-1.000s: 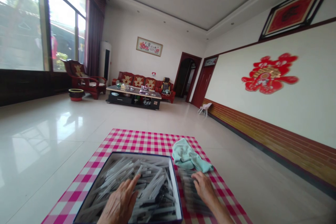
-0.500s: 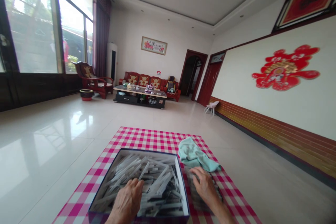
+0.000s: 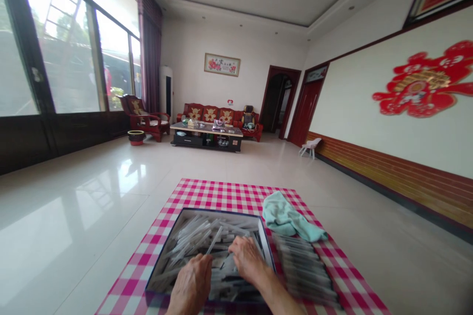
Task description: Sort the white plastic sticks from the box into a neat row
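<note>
Left hand (image 3: 192, 278), right hand (image 3: 247, 257) were inside box (image 3: 266, 243) edges; couldn't tell either grip. Tablecloth (image 3: 127, 285) extended left of box.

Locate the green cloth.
In the head view, the green cloth lies on the checked tablecloth, right of the box, beyond the row of slim pieces.

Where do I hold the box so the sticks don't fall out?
Probably hold the box by its left and right walls together, coming in from outside. Those walls stand up, while the top is open and full of loose sticks, so keep it flat.
</note>
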The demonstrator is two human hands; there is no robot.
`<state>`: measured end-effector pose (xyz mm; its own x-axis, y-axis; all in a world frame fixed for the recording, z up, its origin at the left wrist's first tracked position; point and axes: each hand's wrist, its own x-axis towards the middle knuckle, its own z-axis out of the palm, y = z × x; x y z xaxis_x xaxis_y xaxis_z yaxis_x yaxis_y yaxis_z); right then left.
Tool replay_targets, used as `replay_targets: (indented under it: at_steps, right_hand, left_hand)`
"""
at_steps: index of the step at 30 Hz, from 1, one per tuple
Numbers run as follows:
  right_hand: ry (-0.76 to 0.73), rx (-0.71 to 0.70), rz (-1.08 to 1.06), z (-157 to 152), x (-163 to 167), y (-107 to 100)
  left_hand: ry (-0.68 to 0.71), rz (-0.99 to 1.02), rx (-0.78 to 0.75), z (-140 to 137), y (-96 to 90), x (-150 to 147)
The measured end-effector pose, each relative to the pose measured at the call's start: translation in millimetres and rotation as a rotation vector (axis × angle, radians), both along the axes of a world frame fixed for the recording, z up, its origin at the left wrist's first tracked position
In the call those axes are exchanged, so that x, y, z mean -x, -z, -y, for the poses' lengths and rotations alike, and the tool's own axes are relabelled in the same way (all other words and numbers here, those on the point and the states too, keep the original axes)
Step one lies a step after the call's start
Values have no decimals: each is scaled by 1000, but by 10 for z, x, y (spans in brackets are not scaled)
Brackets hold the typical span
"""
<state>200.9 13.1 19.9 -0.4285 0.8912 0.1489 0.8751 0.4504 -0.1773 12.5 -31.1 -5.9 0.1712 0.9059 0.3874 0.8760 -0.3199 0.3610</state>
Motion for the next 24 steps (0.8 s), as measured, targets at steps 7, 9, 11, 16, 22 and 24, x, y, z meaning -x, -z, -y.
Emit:
replay_targets:
  at_steps: [7,9,11,16,22,24]
  right_hand:
    - [19,-15,48,-3,104,-44]
    - [-19,-43,20,50,127,-81]
    - [-65,-92,-53,131,169,-95]
    - [-131,-185,-218,333,305,-27]
    - [-87,-228,-355,374,286,40]
    - [-5,-247,-448,352,252,87]
  left_hand:
    - [-4,44,-120,-9,103,6]
    - [14,59,-231,-19,142,7]
    - [56,70,-322,-27,154,9]
    - [140,92,-150,-14,44,22]
    - [158,121,43,11,-36,31]
    - [141,132,32,17,-32,34]
